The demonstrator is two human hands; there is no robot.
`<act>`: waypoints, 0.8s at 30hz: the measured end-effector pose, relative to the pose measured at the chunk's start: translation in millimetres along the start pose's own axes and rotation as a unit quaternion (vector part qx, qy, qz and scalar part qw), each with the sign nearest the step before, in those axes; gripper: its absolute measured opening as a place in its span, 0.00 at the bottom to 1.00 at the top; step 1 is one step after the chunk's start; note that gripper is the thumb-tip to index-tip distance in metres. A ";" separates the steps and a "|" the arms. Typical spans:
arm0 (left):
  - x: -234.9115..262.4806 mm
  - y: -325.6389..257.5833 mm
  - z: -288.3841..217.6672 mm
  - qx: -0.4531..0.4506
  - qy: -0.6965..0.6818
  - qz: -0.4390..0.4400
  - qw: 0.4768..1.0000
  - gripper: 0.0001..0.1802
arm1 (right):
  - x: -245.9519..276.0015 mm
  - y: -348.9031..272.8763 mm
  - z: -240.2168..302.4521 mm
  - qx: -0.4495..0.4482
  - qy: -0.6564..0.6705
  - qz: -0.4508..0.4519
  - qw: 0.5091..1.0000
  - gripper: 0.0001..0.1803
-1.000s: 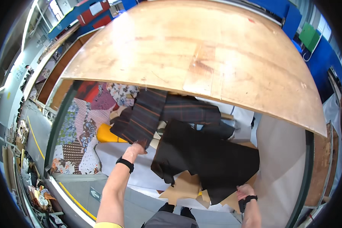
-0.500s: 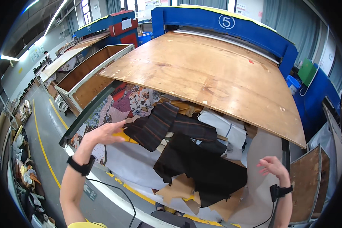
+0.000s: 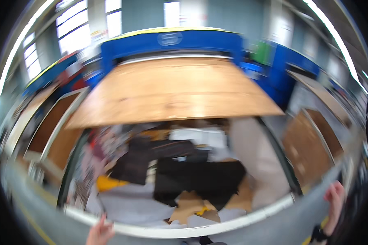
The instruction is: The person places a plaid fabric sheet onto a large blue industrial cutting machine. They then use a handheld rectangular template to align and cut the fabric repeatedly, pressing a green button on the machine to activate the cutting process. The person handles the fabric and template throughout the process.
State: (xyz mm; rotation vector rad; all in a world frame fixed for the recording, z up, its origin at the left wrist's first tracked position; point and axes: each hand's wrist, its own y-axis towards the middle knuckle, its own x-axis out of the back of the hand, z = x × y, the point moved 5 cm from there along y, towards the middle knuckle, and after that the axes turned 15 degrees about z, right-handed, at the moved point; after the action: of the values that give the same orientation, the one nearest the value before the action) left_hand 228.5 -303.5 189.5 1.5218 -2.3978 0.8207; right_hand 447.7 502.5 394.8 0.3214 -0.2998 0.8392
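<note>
My left hand [image 3: 100, 233] is low at the picture's bottom edge, just before the white front rim [image 3: 151, 230] of a wide bin. Its fingers are loosely apart and hold nothing. My right hand [image 3: 335, 197] hangs raised beyond the bin's right front corner, empty, fingers loosely bent and somewhat blurred. Inside the bin, a large black piece of sheet material [image 3: 200, 177] lies over tan scraps [image 3: 188, 206]. Left of it is a dark striped piece [image 3: 133, 163], with a yellow scrap [image 3: 110, 183] beside a pale grey sheet [image 3: 135, 204]. Neither hand touches the pieces.
A wooden board [image 3: 171, 90] covers the bin's far part, in front of a blue press machine [image 3: 171, 41]. Wooden bins stand at left [image 3: 55, 122] and right [image 3: 308, 139]. Patterned scraps [image 3: 106, 143] and a pale sheet [image 3: 257, 159] line the bin's sides.
The view has swung round and blurred, so the bin now faces me squarely. My left hand has left the striped piece and drawn back toward me; my right hand is now outside the bin.
</note>
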 end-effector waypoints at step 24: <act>-528.3 63.5 -190.5 -0.123 0.014 0.566 0.815 0.26 | 156.4 -230.0 -61.2 -0.011 0.139 -0.301 0.943 0.11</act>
State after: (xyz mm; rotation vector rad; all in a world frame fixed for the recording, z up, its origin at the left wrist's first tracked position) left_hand 388.8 230.4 96.6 -0.1720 -3.0948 0.5856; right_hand 730.3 488.1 362.3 0.2487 0.0596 0.2670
